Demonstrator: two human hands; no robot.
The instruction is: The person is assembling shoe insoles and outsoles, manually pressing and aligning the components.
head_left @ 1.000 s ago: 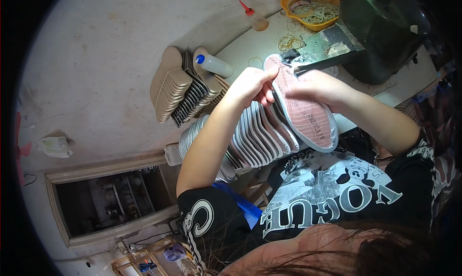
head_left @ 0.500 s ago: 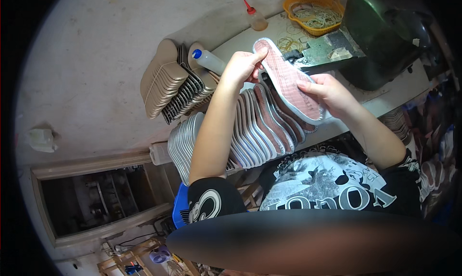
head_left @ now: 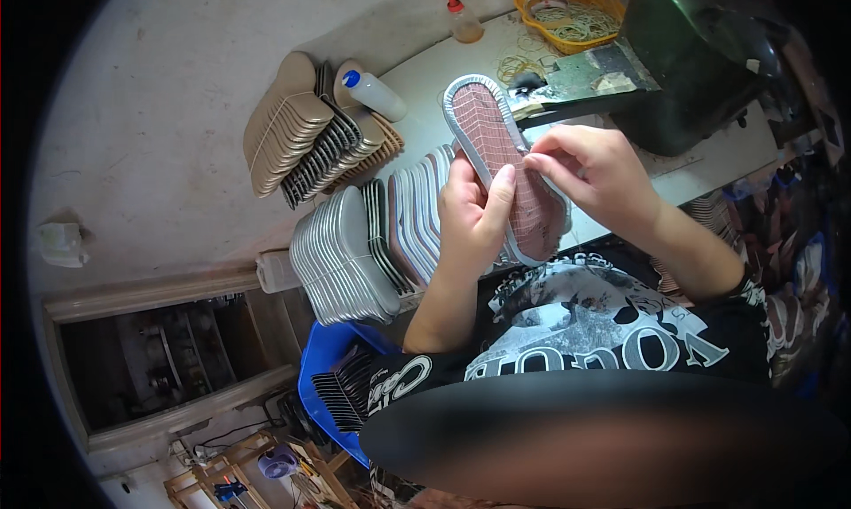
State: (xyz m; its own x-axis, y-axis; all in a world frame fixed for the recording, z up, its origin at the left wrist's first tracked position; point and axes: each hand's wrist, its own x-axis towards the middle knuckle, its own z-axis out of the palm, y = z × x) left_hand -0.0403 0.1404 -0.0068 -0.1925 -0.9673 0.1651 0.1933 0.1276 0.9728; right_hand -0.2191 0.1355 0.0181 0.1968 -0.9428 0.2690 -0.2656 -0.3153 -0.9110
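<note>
Holding the insole (head_left: 492, 137) is done with both hands, tilted, in front of the shirt (head_left: 585, 309) and near the edge of the counter (head_left: 722, 145). The left hand (head_left: 479, 207) has its grip closed around one long side, thumb flat on the pink face. The right hand (head_left: 598, 168) has a narrow grip, thumb and forefinger pinched on the opposite rim; whether a loose thread lies between them is too small to tell.

Caution: a hard pull at the rim could pucker or tear the pale edging, since it appears thin. If the left thumb slackened, the insole could twist and fall onto the neighbouring row. A low elbow might topple the tied grey stack (head_left: 341, 252).

Materials: the pink face appears to be woven cloth crossed by pale lines; the edging is smooth and slightly shiny. The outline is long, rounded at both ends. The tan stack (head_left: 288, 123) looks smooth and curved; the capped bottle (head_left: 377, 97) beside it is cloudy plastic.
</note>
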